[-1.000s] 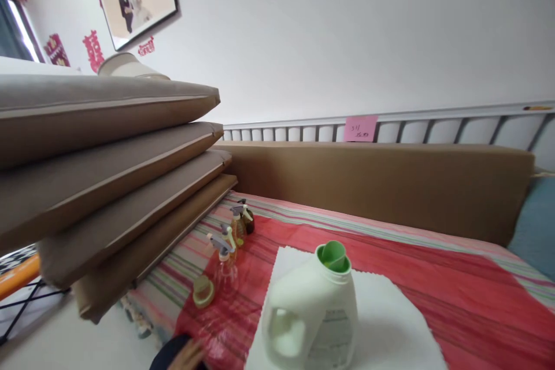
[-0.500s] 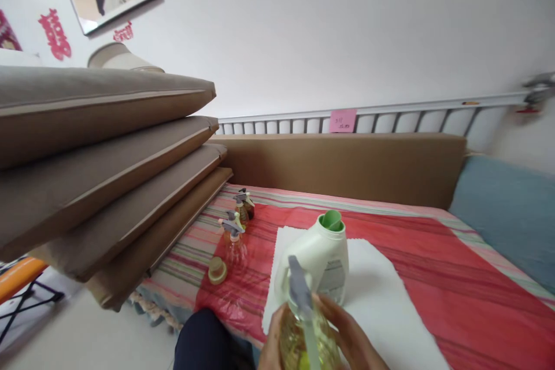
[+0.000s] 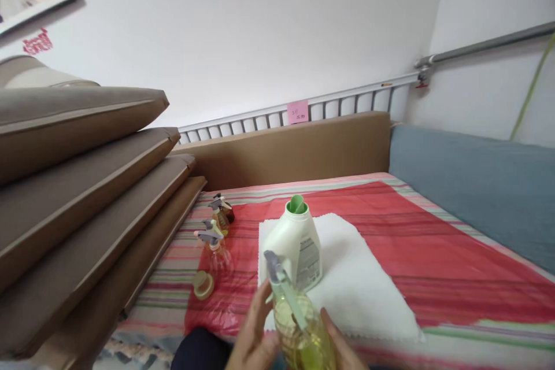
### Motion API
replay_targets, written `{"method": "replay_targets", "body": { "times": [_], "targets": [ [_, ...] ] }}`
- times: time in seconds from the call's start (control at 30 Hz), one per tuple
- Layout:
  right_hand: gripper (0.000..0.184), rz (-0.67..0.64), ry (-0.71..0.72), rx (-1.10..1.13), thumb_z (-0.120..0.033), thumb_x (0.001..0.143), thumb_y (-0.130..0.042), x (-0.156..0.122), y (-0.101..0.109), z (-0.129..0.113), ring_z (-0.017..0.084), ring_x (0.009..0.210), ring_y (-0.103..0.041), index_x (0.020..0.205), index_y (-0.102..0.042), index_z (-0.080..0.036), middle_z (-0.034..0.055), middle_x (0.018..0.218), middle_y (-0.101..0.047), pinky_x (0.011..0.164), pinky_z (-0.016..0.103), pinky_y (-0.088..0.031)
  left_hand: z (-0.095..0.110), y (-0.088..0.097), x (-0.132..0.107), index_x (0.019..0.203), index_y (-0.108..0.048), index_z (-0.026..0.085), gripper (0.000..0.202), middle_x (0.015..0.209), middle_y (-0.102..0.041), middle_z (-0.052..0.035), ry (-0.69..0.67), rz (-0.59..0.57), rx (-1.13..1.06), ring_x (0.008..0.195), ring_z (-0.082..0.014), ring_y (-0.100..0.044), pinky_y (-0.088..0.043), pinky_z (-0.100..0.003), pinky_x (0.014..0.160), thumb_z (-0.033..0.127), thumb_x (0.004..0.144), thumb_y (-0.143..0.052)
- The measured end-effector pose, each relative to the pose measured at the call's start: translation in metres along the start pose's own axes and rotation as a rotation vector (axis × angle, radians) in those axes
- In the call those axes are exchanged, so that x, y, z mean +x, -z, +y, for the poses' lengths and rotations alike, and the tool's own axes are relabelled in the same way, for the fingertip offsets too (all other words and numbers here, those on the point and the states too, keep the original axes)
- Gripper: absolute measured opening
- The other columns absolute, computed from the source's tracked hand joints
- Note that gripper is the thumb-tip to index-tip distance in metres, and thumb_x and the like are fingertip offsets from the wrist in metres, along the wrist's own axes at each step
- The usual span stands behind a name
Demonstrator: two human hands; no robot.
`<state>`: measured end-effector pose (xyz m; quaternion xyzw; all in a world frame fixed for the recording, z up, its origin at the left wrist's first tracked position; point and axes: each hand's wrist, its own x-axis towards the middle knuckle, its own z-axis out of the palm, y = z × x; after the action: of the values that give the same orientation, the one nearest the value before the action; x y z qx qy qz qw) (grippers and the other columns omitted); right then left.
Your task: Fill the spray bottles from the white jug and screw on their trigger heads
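Observation:
A clear ribbed spray bottle (image 3: 303, 332) with yellowish liquid and a grey and pale green trigger head is held low in front of me, its top tilted to the left. My left hand (image 3: 254, 332) curves along its left side, thumb and forefinger against it. My right hand (image 3: 340, 347) grips the right side, partly hidden behind the bottle. Just beyond stands a white detergent jug (image 3: 299, 243) with a green spout (image 3: 297, 204) and no cap on. It rests on a white cloth (image 3: 347, 277).
Left on the red plastic sheet (image 3: 347, 225) stand a clear spray bottle (image 3: 221, 263), several others behind it, and a round cap (image 3: 203, 285). Stacked brown cushions (image 3: 87, 214) rise at the left. A brown bolster (image 3: 286, 156) and a blue cushion (image 3: 468, 185) border the bed.
My view has swung to the right, so the scene shifts left. The spray bottle remains between my hands, its trigger head now turned and tilted more to the left.

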<state>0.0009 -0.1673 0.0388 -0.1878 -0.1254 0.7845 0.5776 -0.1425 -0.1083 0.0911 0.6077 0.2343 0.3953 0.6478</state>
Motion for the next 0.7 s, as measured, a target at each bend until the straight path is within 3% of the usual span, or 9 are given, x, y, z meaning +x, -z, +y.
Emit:
{"method": "replay_targets", "body": {
  "times": [0.1,0.17,0.27,0.33,0.43,0.53,0.63,0.7],
  "targets": [
    [0.048,0.001,-0.048,0.049,-0.057,0.084,-0.053,0.001,-0.001,0.004,0.017,0.069,-0.067,0.099,-0.067,-0.013,0.0065,0.083,-0.073,0.063,0.026,-0.054,0.03,0.008,0.011,0.125,-0.052,0.025,0.056,0.132,-0.054,-0.0116,0.053,-0.1,-0.059,0.125,-0.0328,-0.043,-0.034,-0.047,0.104,0.045,0.074,-0.066],
    [0.055,0.038,-0.129,0.036,-0.058,0.085,-0.051,-0.001,-0.004,0.003,0.017,0.066,-0.067,0.103,-0.065,-0.009,0.0085,0.083,-0.073,0.057,0.024,-0.054,0.039,0.008,0.017,0.114,-0.06,0.021,0.047,0.119,-0.063,-0.0123,0.057,-0.124,-0.064,0.117,-0.033,-0.051,-0.038,-0.046,0.099,0.042,0.072,-0.069],
    [0.058,0.13,-0.165,-0.001,-0.06,0.085,-0.049,-0.007,-0.013,-0.002,0.015,0.057,-0.065,0.103,-0.064,-0.007,0.0082,0.075,-0.072,0.047,0.021,-0.049,0.036,-0.001,0.022,0.096,-0.066,0.016,0.035,0.102,-0.068,-0.01,0.002,-0.054,-0.052,0.111,-0.032,-0.054,-0.039,-0.043,0.097,0.041,0.071,-0.07],
    [0.052,0.196,-0.037,-0.02,-0.057,0.083,-0.055,-0.011,-0.017,-0.004,0.015,0.063,-0.065,0.106,-0.062,-0.011,0.0075,0.082,-0.072,0.05,0.021,-0.049,0.028,-0.011,0.022,0.092,-0.066,0.016,0.031,0.099,-0.068,-0.009,-0.026,0.073,-0.048,0.109,-0.0305,-0.055,-0.039,-0.041,0.096,0.039,0.072,-0.07],
    [0.049,0.29,0.189,-0.041,-0.053,0.075,-0.066,-0.013,-0.019,-0.005,0.016,0.074,-0.064,0.112,-0.058,-0.021,0.0041,0.094,-0.071,0.056,0.023,-0.05,0.02,-0.024,0.02,0.103,-0.063,0.019,0.032,0.109,-0.065,-0.0091,-0.013,0.232,-0.085,0.111,-0.0277,-0.053,-0.038,-0.04,0.097,0.036,0.076,-0.066],
    [0.052,0.301,0.148,-0.026,-0.055,0.071,-0.069,-0.013,-0.015,-0.005,0.017,0.07,-0.064,0.11,-0.059,-0.021,0.005,0.094,-0.072,0.055,0.024,-0.049,0.02,-0.027,0.02,0.117,-0.057,0.023,0.043,0.122,-0.06,-0.0092,0.021,0.175,-0.179,0.116,-0.0265,-0.051,-0.037,-0.039,0.099,0.034,0.077,-0.066],
    [0.049,0.292,0.073,0.01,-0.053,0.072,-0.069,-0.012,-0.01,-0.004,0.017,0.068,-0.065,0.108,-0.06,-0.02,0.0054,0.092,-0.072,0.054,0.024,-0.049,0.023,-0.022,0.023,0.102,-0.065,0.019,0.032,0.107,-0.067,-0.0099,0.033,0.145,-0.201,0.106,-0.0267,-0.057,-0.04,-0.039,0.095,0.033,0.074,-0.069],
    [0.048,0.286,0.083,0.018,-0.051,0.072,-0.07,-0.011,-0.007,-0.002,0.017,0.069,-0.065,0.109,-0.059,-0.022,0.0047,0.092,-0.072,0.055,0.025,-0.05,0.024,-0.021,0.025,0.093,-0.066,0.017,0.031,0.095,-0.069,-0.0086,0.01,0.219,-0.174,0.097,-0.0261,-0.061,-0.042,-0.038,0.091,0.031,0.067,-0.075]
  ]
}}
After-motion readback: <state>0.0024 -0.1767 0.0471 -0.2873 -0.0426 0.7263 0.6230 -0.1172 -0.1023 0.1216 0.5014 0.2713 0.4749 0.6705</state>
